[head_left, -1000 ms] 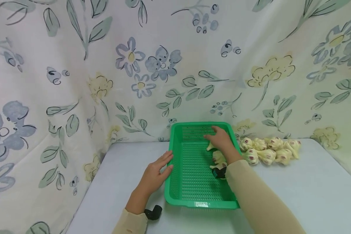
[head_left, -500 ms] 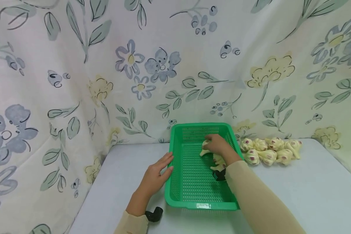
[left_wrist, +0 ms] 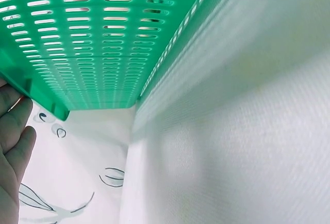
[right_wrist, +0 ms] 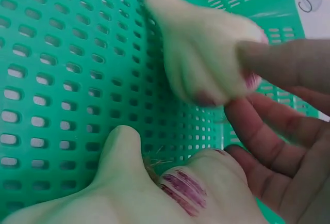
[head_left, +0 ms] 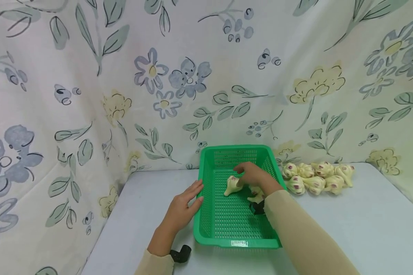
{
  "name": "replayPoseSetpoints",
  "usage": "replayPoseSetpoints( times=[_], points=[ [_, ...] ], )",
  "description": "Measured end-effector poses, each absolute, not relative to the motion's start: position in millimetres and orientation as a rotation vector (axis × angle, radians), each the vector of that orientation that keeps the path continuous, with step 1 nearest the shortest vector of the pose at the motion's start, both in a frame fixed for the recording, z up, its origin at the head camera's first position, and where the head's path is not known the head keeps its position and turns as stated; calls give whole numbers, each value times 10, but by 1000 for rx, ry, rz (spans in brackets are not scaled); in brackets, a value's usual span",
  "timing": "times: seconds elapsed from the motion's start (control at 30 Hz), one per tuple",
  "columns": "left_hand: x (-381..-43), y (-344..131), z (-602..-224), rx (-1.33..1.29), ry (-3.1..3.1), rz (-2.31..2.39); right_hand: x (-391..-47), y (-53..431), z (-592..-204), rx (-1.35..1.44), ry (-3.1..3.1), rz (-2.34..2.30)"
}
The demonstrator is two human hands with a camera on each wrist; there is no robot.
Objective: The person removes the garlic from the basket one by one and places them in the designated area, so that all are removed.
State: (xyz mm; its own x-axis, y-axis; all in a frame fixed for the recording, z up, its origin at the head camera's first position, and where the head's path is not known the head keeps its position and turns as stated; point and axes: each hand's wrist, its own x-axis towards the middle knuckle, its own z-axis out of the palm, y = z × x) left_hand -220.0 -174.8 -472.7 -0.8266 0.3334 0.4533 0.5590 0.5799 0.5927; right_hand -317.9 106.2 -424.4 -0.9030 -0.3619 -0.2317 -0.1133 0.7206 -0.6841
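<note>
My right hand [head_left: 256,178] reaches inside the green plastic basket [head_left: 217,241] and pinches a garlic bulb [head_left: 231,185] between thumb and fingers. In the right wrist view that bulb [right_wrist: 206,53] tilts, its stem toward the upper left, its purple-streaked end by the thumb. Just below it other garlic bulbs [right_wrist: 108,198] lie on the basket floor, partly hidden in the head view by the right hand and sleeve. My left hand [head_left: 180,208] touches the basket's left rim with fingers extended; the left wrist view shows these fingers [left_wrist: 18,115] against the rim from underneath.
Several garlic bulbs [head_left: 314,185] sit in two rows on the white table [head_left: 151,191], right of the basket. A floral cloth [head_left: 179,133] hangs behind the table. Black wrist gear [head_left: 181,254] shows at the left sleeve; another dark piece [head_left: 257,207] is over the basket.
The right hand has gripped the garlic bulb near the basket's far right and brought it left and nearer, toward the middle. The left hand stays at the rim.
</note>
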Motion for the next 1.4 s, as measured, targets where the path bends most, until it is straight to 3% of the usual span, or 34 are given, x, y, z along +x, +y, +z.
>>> replayPoseSetpoints(
  times=[1.4],
  points=[
    [-2211,-1744,-4731,-710,-2553,-1102,-3150,928,-4337,-540,2382,-863]
  ],
)
